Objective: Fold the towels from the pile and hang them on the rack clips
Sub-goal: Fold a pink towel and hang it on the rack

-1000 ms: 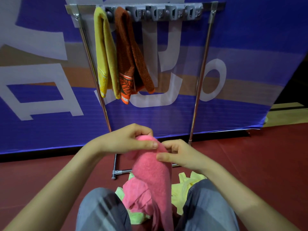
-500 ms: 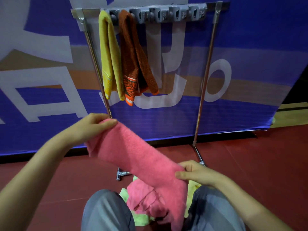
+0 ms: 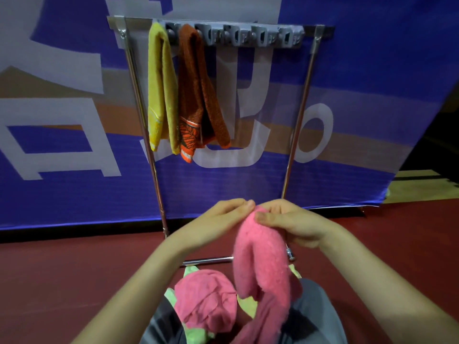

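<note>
A pink towel (image 3: 263, 266) hangs doubled over in front of me, its two ends brought together at the top. My left hand (image 3: 221, 219) and my right hand (image 3: 293, 224) both pinch that top edge, fingertips almost touching. Below, between my knees, lies the pile (image 3: 206, 299): another pink towel on pale green and yellow ones. Ahead stands the metal rack (image 3: 298, 125) with a grey row of clips (image 3: 250, 36) along its top bar. A yellow towel (image 3: 159, 90) and an orange-brown towel (image 3: 196, 95) hang from the leftmost clips.
A blue banner (image 3: 74, 189) with white letters hangs right behind the rack. The floor (image 3: 62, 269) is dark red. The rack's foot bar (image 3: 208, 260) lies on it just beyond the pile. My grey trouser legs (image 3: 320, 316) frame the pile.
The towel was stretched out, left hand raised to the left and right hand low. Both hands have come together in the middle, folding the towel in half so it hangs down.
</note>
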`<act>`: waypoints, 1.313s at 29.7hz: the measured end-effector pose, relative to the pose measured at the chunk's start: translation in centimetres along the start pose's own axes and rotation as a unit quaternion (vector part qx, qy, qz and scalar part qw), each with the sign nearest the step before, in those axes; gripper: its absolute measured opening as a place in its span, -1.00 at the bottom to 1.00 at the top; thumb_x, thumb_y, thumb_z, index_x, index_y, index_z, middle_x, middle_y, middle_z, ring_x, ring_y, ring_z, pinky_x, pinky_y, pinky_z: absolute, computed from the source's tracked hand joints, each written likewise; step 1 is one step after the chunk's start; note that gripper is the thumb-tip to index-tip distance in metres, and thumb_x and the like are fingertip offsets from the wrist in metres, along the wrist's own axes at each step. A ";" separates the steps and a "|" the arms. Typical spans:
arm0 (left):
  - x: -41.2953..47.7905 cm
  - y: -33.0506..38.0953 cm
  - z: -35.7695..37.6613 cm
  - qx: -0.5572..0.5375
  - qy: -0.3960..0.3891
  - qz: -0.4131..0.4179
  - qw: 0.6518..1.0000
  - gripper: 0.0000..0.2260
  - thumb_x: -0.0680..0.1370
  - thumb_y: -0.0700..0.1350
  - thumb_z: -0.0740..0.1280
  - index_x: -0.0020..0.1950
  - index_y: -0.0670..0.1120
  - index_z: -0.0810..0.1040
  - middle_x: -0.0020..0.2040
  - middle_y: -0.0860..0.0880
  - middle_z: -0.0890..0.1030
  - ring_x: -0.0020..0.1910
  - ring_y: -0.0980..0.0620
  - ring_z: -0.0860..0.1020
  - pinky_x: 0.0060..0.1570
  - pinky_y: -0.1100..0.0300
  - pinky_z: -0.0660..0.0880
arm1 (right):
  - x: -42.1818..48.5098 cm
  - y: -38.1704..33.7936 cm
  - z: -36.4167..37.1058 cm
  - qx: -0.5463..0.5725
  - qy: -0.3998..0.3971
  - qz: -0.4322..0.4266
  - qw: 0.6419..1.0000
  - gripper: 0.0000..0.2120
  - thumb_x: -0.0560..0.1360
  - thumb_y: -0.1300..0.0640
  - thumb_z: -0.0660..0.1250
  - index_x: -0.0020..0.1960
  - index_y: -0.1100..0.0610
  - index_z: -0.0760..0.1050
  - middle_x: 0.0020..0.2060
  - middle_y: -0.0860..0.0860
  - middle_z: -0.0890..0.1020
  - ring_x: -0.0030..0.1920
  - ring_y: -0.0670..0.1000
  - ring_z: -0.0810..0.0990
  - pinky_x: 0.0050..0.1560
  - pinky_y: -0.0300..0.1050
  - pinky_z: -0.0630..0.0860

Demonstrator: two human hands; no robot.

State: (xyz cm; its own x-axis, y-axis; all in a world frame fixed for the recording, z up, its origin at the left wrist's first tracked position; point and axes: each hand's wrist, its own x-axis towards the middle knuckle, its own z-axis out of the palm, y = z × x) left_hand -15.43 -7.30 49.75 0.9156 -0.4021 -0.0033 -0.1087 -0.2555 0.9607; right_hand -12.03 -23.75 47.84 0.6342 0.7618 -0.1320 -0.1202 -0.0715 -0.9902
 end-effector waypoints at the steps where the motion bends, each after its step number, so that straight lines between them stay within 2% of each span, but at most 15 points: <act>1: -0.1 0.3 0.3 -0.008 0.012 0.012 1.000 -0.74 0.57 -0.13 0.06 -0.24 -0.12 0.44 -0.29 -0.05 0.43 -0.31 0.15 0.38 -0.22 0.32 0.32 | -0.2 -0.2 -0.2 0.001 0.004 0.003 1.000 -0.50 0.06 -0.28 0.50 -0.19 0.06 0.65 -0.33 -0.08 0.67 -0.31 -0.18 0.61 -0.30 -0.36 0.50; 4: 0.2 0.4 0.5 -0.043 0.014 0.050 0.998 -0.68 0.48 0.00 0.16 -0.15 -0.25 0.51 -0.30 -0.15 0.47 -0.35 0.08 0.42 -0.31 0.29 0.38 | -0.7 -0.1 -0.4 0.014 0.012 0.006 1.000 -0.49 0.05 -0.30 0.49 -0.21 0.06 0.64 -0.36 -0.08 0.66 -0.35 -0.16 0.59 -0.32 -0.34 0.50; 7: 0.4 1.3 0.3 -0.121 0.038 0.073 0.989 -0.77 0.38 0.02 0.22 -0.37 -0.12 0.45 -0.51 0.05 0.47 -0.53 0.19 0.42 -0.47 0.39 0.38 | -1.1 1.2 0.0 0.054 0.019 0.012 0.998 -0.51 0.05 -0.29 0.49 -0.24 0.07 0.64 -0.37 -0.09 0.66 -0.36 -0.17 0.60 -0.31 -0.35 0.50; 10: 0.3 1.6 -0.9 -0.124 0.074 0.083 0.986 -0.73 0.48 -0.05 0.18 -0.42 -0.08 0.38 -0.59 0.08 0.45 -0.59 0.22 0.39 -0.52 0.41 0.36 | -1.5 3.0 0.5 0.062 0.009 0.043 0.997 -0.45 -0.03 -0.32 0.52 -0.26 0.09 0.64 -0.40 -0.09 0.66 -0.39 -0.18 0.59 -0.35 -0.35 0.49; 14: -0.2 0.5 -3.6 -0.090 0.092 0.069 0.989 -0.73 0.53 -0.07 0.17 -0.36 -0.08 0.43 -0.51 0.10 0.46 -0.51 0.23 0.40 -0.45 0.41 0.36 | -2.1 2.3 0.6 0.100 0.064 -0.006 0.993 -0.36 -0.11 -0.27 0.57 -0.24 0.18 0.62 -0.47 -0.04 0.64 -0.49 -0.15 0.57 -0.48 -0.35 0.47; 18: -0.1 -1.1 -3.8 -0.024 0.069 0.002 0.997 -0.65 0.53 0.06 0.10 -0.32 -0.02 0.56 -0.38 0.05 0.48 -0.44 0.23 0.42 -0.36 0.38 0.36 | -1.0 -0.9 0.8 0.094 0.108 -0.083 0.986 -0.42 -0.11 -0.31 0.54 -0.22 0.03 0.68 -0.34 -0.06 0.69 -0.31 -0.16 0.64 -0.31 -0.32 0.56; 21: 0.6 -0.2 -2.5 -0.058 0.028 -0.035 0.997 -0.57 0.35 0.27 0.07 -0.34 0.01 0.58 -0.39 0.03 0.47 -0.37 0.14 0.46 -0.28 0.34 0.44 | 0.3 -2.7 1.9 0.079 0.076 -0.096 0.989 -0.55 0.05 -0.24 0.50 -0.19 0.04 0.67 -0.25 -0.06 0.71 -0.20 -0.16 0.65 -0.20 -0.32 0.56; 22: 1.0 0.1 -2.2 -0.066 0.024 -0.034 0.997 -0.53 0.32 0.32 0.09 -0.26 -0.04 0.55 -0.34 -0.04 0.47 -0.29 0.08 0.47 -0.23 0.33 0.46 | 0.7 -2.9 2.2 0.075 0.067 -0.099 0.990 -0.57 0.08 -0.22 0.48 -0.19 0.03 0.67 -0.24 -0.06 0.71 -0.19 -0.16 0.65 -0.18 -0.32 0.56; 24: 1.1 0.9 -2.0 -0.080 0.016 -0.034 0.996 -0.34 0.29 0.45 0.15 -0.02 -0.11 0.50 -0.11 -0.13 0.46 -0.10 -0.06 0.43 0.01 0.12 0.39 | 0.7 -3.4 2.8 0.075 0.068 -0.106 0.989 -0.65 0.12 -0.18 0.43 -0.23 0.02 0.68 -0.31 -0.07 0.70 -0.25 -0.18 0.64 -0.22 -0.34 0.55; 26: 0.9 1.4 -1.8 -0.078 0.019 -0.040 0.996 -0.23 0.32 0.43 0.13 0.08 -0.26 0.51 0.00 -0.20 0.50 -0.02 -0.11 0.43 0.14 -0.02 0.34 | 0.5 -3.7 2.9 0.084 0.087 -0.100 0.988 -0.72 0.17 -0.11 0.33 -0.31 0.04 0.67 -0.41 -0.07 0.67 -0.36 -0.19 0.61 -0.32 -0.35 0.53; 29: 0.6 1.4 -1.8 -0.050 0.035 -0.019 0.998 -0.43 0.55 0.20 0.02 0.28 -0.23 0.42 0.26 -0.29 0.47 0.26 -0.14 0.44 0.37 -0.07 0.27 | 0.3 -3.3 2.3 0.093 0.139 -0.078 0.983 -0.72 0.27 -0.02 0.25 -0.22 0.13 0.63 -0.38 -0.02 0.66 -0.35 -0.13 0.60 -0.30 -0.31 0.54; 31: 0.3 1.1 -1.7 -0.069 0.038 -0.011 0.997 -0.54 0.60 0.07 -0.02 0.38 -0.17 0.32 0.34 -0.24 0.40 0.31 -0.10 0.39 0.34 0.06 0.29 | 0.4 -2.9 1.9 0.087 0.164 -0.063 0.981 -0.68 0.27 -0.01 0.26 -0.09 0.16 0.56 -0.29 0.01 0.64 -0.29 -0.08 0.57 -0.26 -0.28 0.54; 35: 1.1 2.5 -0.8 -0.091 0.088 -0.035 0.991 -0.62 0.57 0.07 0.10 0.11 -0.16 0.56 -0.01 -0.14 0.60 -0.04 0.02 0.53 -0.04 0.22 0.43 | 0.2 -2.7 2.2 0.086 0.163 -0.060 0.981 -0.62 0.21 -0.05 0.33 -0.08 0.18 0.55 -0.30 0.00 0.64 -0.30 -0.09 0.58 -0.24 -0.29 0.55; 37: 0.6 3.0 -0.6 -0.101 0.081 -0.006 0.992 -0.71 0.57 0.00 0.14 -0.11 -0.12 0.58 -0.20 -0.06 0.61 -0.21 0.09 0.56 -0.15 0.28 0.48 | 0.0 -2.8 2.4 0.089 0.154 -0.068 0.982 -0.63 0.24 -0.03 0.31 -0.06 0.18 0.54 -0.29 0.00 0.66 -0.28 -0.09 0.60 -0.21 -0.28 0.56; 39: 0.4 3.3 -0.6 -0.119 0.085 0.016 0.989 -0.74 0.57 -0.04 0.15 -0.23 -0.09 0.53 -0.30 -0.02 0.57 -0.32 0.13 0.53 -0.26 0.32 0.48 | -0.3 -2.8 2.6 0.088 0.155 -0.073 0.981 -0.65 0.27 -0.02 0.29 -0.04 0.17 0.55 -0.26 0.01 0.67 -0.24 -0.07 0.62 -0.18 -0.26 0.56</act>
State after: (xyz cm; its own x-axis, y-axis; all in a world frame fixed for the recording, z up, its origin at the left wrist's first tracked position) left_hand -15.23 -7.80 53.09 0.9673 -0.2472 0.0560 -0.0636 -0.0227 0.9977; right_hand -13.86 -22.12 50.78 0.8526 0.5220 -0.0237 -0.1235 0.1572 -0.9798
